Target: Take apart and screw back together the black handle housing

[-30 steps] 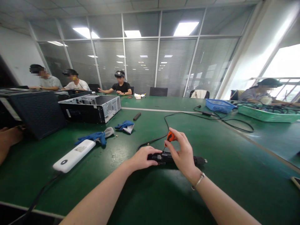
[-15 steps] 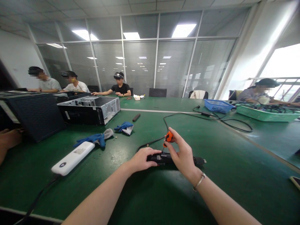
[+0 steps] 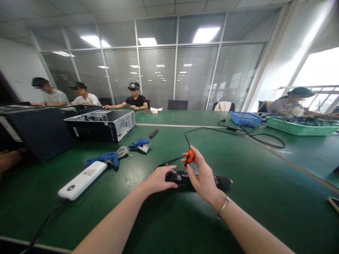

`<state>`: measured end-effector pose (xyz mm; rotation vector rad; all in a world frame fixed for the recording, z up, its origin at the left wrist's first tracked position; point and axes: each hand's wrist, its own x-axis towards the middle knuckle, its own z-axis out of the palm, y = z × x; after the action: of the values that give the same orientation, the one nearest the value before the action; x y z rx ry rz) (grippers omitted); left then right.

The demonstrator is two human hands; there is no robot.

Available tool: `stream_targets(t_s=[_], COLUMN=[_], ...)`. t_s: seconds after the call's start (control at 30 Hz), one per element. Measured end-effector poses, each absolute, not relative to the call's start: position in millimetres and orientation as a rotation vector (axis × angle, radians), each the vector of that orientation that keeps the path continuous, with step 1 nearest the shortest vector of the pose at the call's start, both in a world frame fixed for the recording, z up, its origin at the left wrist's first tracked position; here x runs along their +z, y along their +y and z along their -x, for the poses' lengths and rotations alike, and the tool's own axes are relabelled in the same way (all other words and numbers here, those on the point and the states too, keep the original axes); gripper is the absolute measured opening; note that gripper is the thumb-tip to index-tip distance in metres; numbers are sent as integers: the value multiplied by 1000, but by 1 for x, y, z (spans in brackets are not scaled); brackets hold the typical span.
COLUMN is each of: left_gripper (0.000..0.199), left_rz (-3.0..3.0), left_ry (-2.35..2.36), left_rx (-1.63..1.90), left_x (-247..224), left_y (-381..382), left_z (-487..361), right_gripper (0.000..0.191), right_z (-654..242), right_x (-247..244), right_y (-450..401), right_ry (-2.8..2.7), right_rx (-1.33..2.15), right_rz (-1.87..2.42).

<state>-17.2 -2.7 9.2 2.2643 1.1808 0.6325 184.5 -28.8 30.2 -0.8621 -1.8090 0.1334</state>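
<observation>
A black, elongated tool-like device (image 3: 181,179) lies on the green table, its tapered end with a metal tip pointing right. My left hand (image 3: 161,179) grips its left end between thumb and fingers. In my right hand (image 3: 202,173) is a small screwdriver with an orange and black handle (image 3: 189,157), pinched between thumb and fingers and held nearly upright. Its thin shaft points down at the top of the device; where the tip meets it is too small to make out. Part of the device is hidden behind my right hand.
A black cable (image 3: 206,128) runs across the table beyond my hands. To the left lie a white power bank-like block (image 3: 83,180), blue-grey gloves (image 3: 140,144) and an open computer case (image 3: 100,125). Blue (image 3: 246,119) and green baskets (image 3: 299,126) stand right. Several people sit around.
My right hand's fingers have shifted on the screwdriver handle, which leans slightly differently. My left index finger has lifted a little off the device.
</observation>
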Motion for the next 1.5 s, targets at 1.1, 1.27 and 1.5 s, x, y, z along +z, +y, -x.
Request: stream_targets(t_s=[1.1,1.27,1.5], left_gripper=[17,26,28], left_rz=[-2380,-2341,-2347], left_ry=[1040,1022,1101], left_rx=[724,722,691], left_x=[5,5,9], left_y=[-3,-3,-8], left_z=[14,15,13], right_gripper=[43,55,44], right_z=[-161,-163,-163], right_x=[23,23,23], right_y=[-53,-52,-50], right_ry=[-2068,-2093,-2101], right_rx=[-150,-34,-105], right_rz=[639,599,642])
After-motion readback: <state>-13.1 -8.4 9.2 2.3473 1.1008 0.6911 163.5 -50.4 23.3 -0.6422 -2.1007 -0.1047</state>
